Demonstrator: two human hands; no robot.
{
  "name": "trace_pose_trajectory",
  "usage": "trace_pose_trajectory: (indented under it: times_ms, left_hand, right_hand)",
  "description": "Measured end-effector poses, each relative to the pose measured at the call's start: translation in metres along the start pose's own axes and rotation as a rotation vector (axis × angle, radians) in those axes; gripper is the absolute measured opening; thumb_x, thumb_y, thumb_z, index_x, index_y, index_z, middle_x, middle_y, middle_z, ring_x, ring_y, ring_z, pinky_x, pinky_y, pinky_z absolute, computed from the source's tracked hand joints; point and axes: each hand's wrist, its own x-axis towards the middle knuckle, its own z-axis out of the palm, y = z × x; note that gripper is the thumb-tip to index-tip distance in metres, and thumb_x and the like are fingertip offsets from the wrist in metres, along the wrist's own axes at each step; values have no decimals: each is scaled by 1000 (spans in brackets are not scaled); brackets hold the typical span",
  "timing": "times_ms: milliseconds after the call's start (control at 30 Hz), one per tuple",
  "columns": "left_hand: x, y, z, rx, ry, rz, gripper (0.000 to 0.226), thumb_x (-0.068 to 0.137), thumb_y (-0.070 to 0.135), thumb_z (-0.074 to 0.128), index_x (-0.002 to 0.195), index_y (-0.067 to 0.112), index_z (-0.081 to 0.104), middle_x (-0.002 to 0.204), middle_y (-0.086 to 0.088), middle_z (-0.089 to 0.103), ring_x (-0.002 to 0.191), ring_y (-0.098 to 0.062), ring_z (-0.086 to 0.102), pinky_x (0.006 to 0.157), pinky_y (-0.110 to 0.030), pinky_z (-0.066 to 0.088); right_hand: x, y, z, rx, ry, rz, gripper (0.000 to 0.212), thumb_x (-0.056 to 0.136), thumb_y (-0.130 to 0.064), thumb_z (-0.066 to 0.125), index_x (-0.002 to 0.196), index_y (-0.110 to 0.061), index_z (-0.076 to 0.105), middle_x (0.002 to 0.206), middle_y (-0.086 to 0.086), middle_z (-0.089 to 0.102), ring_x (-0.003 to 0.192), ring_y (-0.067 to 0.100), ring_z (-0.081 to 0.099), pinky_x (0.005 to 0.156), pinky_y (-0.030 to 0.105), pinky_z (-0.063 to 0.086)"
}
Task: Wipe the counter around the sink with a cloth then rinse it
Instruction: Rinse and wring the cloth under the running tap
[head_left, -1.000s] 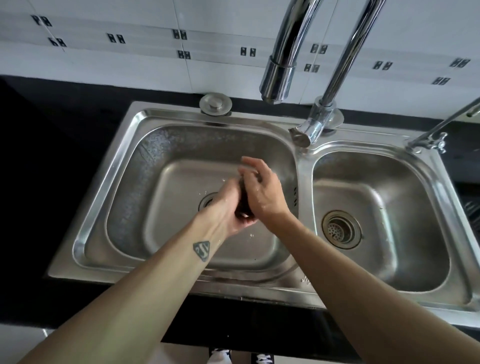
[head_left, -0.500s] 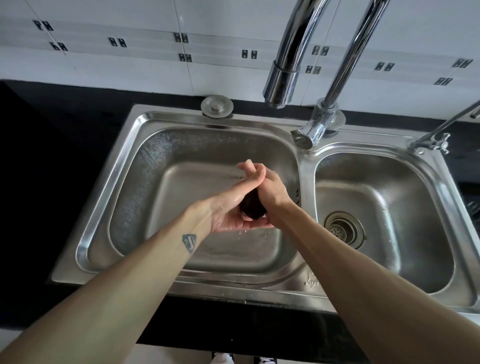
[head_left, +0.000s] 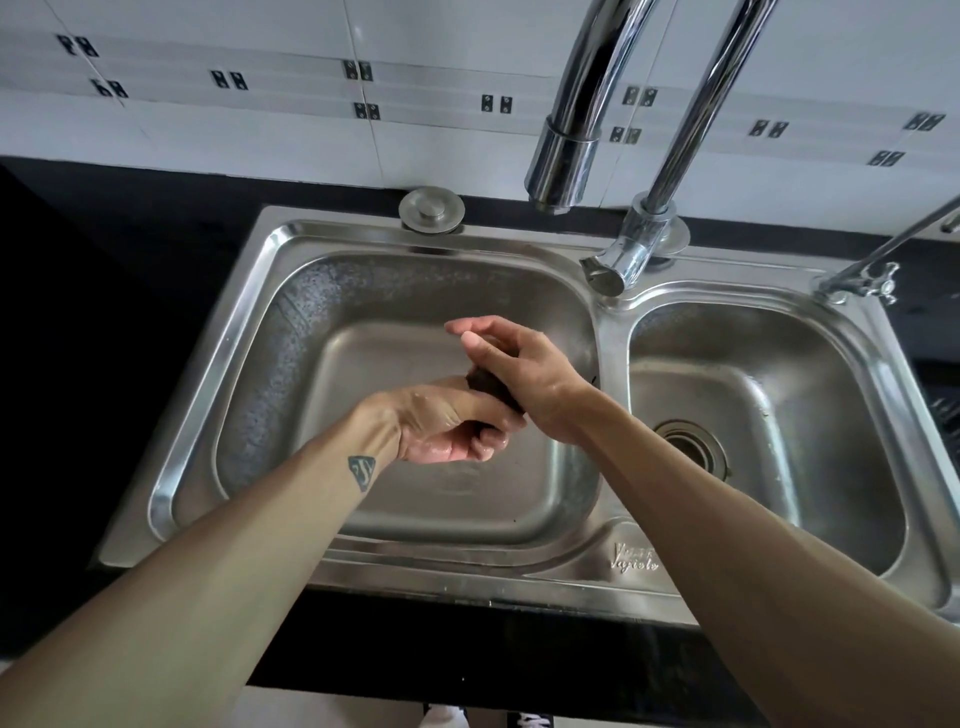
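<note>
Plainly both grips are clenched on the cloth (head_left: 488, 387), a small dark wad squeezed between them. The left hand (head_left: 447, 428) lies palm up, its wet fingers curled round the lower end. The right hand (head_left: 524, 374) closes over the upper end from above, with forefinger and thumb stretched out past it. The wad is held above the middle of the left basin (head_left: 363, 514) of the sink (head_left: 244, 332), clear of the steel. No stream shows under the tap spout (head_left: 563, 150) overhead, so I judge this to be the wringing part of the rinse.

To do it well, twist the two hands opposite ways rather than merely squeezing. Hold the wad low over the basin so that drips fall inside and not on the dark tabletop (head_left: 104, 312) around the sink. Then shake the cloth open and check it for grime. If any is left, the lever (head_left: 608, 273) at the tap's foot looks close enough for the right hand to reach.
</note>
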Motion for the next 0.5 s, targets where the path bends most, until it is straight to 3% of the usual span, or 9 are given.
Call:
trace_pose_trajectory:
  times_ms: [67,200,333,400,500]
  left_hand:
    - [3,-3,4,62,60,-10,20,86,-8,57,87,11,50,71,-5,43,56,-10,38,52,-22,28]
    - [13,-5,20,179,285,-3,24,85,-12,54,93,11,55,64,-3,48,51,-10,41,49,-23,30]
    - [21,-17,33,348,546,32,22,80,-8,61,95,7,64,71,-10,57,51,-14,43,49,-27,32]
    - [24,-24,38,423,607,58,11,80,-2,66,84,9,66,65,-7,57,51,-13,40,47,-25,31]
    - [31,-32,37,525,693,92,19,81,9,74,70,16,60,48,7,52,47,-9,41,40,-18,29]
  right_hand:
    - [0,3,2,-66,52,3,23,102,-37,54,117,-28,70,75,-7,58,72,6,58,73,25,52]
    - [9,14,8,-223,275,66,29,99,-18,43,112,-20,69,73,-4,59,70,12,56,71,33,52]
    - [11,19,12,-301,311,165,30,96,-10,36,107,-13,64,68,0,60,60,13,57,62,28,49]
    - [12,23,14,-328,326,193,31,94,-10,34,106,-13,63,78,3,63,70,19,61,66,30,50]
    - [13,28,17,-387,364,248,33,94,-10,33,109,-8,63,99,5,62,92,24,61,80,33,50]
